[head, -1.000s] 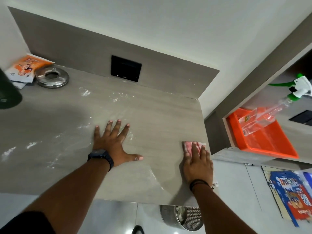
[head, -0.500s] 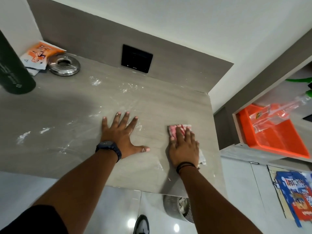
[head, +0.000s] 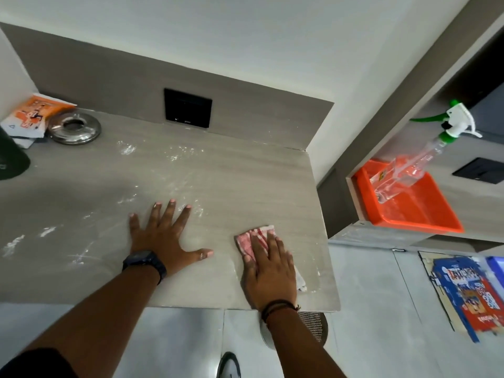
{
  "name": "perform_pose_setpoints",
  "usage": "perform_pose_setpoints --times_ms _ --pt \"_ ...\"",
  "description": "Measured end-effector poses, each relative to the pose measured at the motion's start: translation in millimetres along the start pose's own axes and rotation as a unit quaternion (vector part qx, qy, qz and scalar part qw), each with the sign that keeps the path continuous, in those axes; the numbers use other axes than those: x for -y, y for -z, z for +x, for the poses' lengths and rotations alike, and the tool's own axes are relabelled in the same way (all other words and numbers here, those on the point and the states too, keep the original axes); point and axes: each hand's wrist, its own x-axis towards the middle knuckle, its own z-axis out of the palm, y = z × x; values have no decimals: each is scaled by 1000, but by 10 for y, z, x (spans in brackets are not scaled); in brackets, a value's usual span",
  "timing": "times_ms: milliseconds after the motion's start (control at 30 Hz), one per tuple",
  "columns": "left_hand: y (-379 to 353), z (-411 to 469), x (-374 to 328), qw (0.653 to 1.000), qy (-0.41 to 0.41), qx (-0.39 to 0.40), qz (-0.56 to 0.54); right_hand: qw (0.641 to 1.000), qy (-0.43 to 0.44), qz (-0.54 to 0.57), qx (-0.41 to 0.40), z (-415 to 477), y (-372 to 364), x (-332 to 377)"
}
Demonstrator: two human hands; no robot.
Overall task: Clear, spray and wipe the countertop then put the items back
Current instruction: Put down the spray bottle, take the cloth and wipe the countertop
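The grey countertop carries white streaks and specks across its middle and left. My left hand lies flat on it with fingers spread, holding nothing. My right hand presses flat on a pink and white cloth near the counter's right front corner; the cloth sticks out beyond the fingers and at the right of the palm. A clear spray bottle with a green and white trigger leans in an orange tray on the lower shelf to the right.
At the counter's back left sit a round steel ashtray, an orange and white packet and a dark green bottle. A black wall socket is on the backsplash. A metal mesh bin and coloured packets lie on the floor.
My right hand has slid the cloth across the counter, first leftward from the right edge and then slightly back toward me. My left hand has stayed flat in place.
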Motion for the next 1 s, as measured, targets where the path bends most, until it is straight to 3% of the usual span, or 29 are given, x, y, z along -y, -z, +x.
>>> perform_pose_setpoints --times_ms 233,567,667,800,1000 --pt "-21 -2 8 1000 -3 -9 6 992 -121 -9 -37 -131 240 -725" --pt "-12 -8 23 1000 -11 14 7 981 -194 -3 -27 468 342 -823" --pt "-31 -1 29 1000 -13 8 -4 985 -167 -31 -13 612 254 -594" --pt "-39 -3 39 1000 -18 4 -6 996 -69 -56 13 641 101 -112" --pt "-36 -73 61 1000 -16 -6 -7 999 5 -25 29 266 -69 460"
